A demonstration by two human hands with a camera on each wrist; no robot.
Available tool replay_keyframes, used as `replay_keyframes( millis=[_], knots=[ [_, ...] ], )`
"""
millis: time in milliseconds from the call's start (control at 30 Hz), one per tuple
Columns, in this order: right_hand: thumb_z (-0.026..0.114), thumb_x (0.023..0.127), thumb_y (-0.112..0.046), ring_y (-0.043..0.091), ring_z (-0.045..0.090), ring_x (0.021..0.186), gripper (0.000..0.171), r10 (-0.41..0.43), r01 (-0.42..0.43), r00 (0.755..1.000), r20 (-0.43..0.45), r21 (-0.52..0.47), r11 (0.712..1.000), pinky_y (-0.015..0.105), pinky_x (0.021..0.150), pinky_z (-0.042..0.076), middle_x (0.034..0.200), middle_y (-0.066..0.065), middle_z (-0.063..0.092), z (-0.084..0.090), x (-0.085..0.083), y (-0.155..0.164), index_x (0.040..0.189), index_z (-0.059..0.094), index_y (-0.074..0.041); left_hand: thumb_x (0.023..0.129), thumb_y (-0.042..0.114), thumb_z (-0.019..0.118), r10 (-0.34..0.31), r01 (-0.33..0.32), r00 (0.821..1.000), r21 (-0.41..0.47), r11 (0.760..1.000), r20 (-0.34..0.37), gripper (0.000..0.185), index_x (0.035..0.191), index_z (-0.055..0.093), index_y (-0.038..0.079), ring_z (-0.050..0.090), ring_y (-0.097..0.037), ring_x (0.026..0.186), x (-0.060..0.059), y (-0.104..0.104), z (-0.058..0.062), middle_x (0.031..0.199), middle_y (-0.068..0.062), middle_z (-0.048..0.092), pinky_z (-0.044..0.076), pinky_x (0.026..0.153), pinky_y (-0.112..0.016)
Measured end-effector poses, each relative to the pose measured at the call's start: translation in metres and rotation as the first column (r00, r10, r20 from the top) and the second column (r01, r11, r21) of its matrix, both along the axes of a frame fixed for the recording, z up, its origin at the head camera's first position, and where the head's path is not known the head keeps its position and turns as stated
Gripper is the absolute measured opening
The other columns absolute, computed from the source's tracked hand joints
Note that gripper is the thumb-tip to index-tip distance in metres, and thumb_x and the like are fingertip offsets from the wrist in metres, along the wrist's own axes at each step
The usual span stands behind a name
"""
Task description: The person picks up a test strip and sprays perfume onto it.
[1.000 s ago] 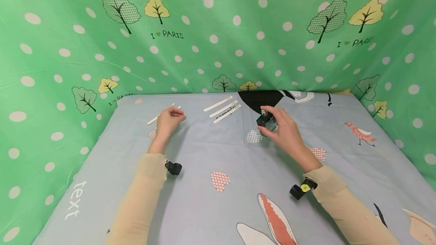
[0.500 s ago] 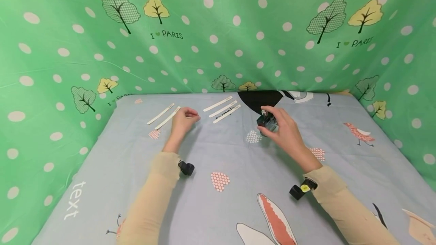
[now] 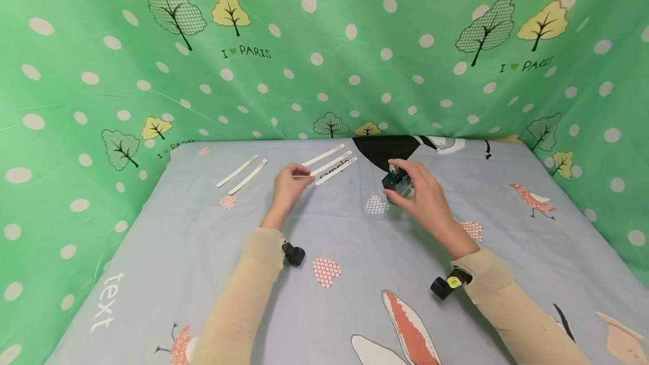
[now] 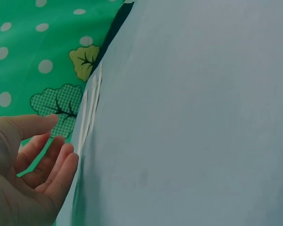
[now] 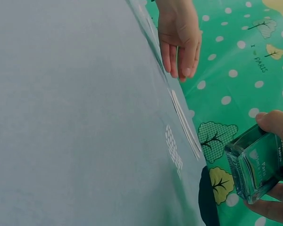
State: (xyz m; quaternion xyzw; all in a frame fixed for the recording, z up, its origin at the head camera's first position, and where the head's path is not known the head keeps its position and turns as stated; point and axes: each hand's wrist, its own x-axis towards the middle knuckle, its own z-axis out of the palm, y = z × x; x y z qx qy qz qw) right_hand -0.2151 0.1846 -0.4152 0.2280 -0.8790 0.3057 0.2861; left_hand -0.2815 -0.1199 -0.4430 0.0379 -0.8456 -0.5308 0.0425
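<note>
My right hand (image 3: 430, 199) grips a square glass perfume bottle (image 3: 397, 183) above the cloth, thumb on one side and fingers on the other. In the right wrist view, white print shows on the dark teal bottle (image 5: 254, 165). My left hand (image 3: 290, 187) hovers beside a group of three thin white paper strips (image 3: 332, 163), its fingertips close to their near left ends. In the left wrist view its fingers (image 4: 61, 174) are loosely bent, the thumb stands apart, and nothing shows between them. Two more strips (image 3: 248, 176) lie farther left.
A grey-blue printed cloth (image 3: 355, 241) covers the table, with hearts, birds and lettering on it. Behind and at the sides hangs a green dotted curtain (image 3: 284, 61). Each wrist wears a small black camera (image 3: 294, 253).
My left hand has moved right, from over the left pair of strips to the group of three, uncovering the pair. The right hand and the perfume bottle have stayed in place.
</note>
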Motion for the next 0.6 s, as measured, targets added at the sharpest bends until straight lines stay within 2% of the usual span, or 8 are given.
replay_keyframes(
  millis=[200,400,600],
  knots=[
    [0.086,0.078,-0.021,0.028,0.062,0.094,0.065,-0.003,0.003,1.0,-0.002,-0.002,1.0,0.044,0.071,0.053,0.114,0.013,0.063,0.0,-0.002,-0.002,0.136,0.055,-0.019,0.084,0.009,0.075,0.006,-0.006,1.0,0.002,1.0,-0.009,0.024,0.106,0.068,0.002,0.07,-0.031,0.103,-0.003,0.011,-0.004,0.111,-0.019,0.072,0.057,0.093,-0.038],
    [0.086,0.078,-0.023,0.028,0.061,0.095,0.066,-0.005,0.005,1.0,0.003,0.0,1.0,0.044,0.071,0.053,0.115,0.012,0.064,-0.001,-0.003,-0.004,0.137,0.055,-0.02,0.082,0.007,0.077,0.055,-0.054,0.998,-0.07,0.996,0.013,0.023,0.103,0.07,0.002,0.07,-0.028,0.096,0.0,0.017,-0.007,0.104,-0.016,0.073,0.058,0.086,-0.035],
    [0.086,0.078,-0.021,0.029,0.062,0.096,0.066,-0.015,0.015,1.0,0.006,-0.009,1.0,0.046,0.074,0.054,0.114,0.013,0.064,0.0,-0.003,-0.004,0.136,0.055,-0.02,0.079,0.004,0.078,0.065,-0.061,0.998,-0.131,0.989,0.025,0.023,0.101,0.07,0.003,0.071,-0.026,0.093,-0.003,0.019,-0.009,0.101,-0.014,0.074,0.057,0.084,-0.034]
  ],
)
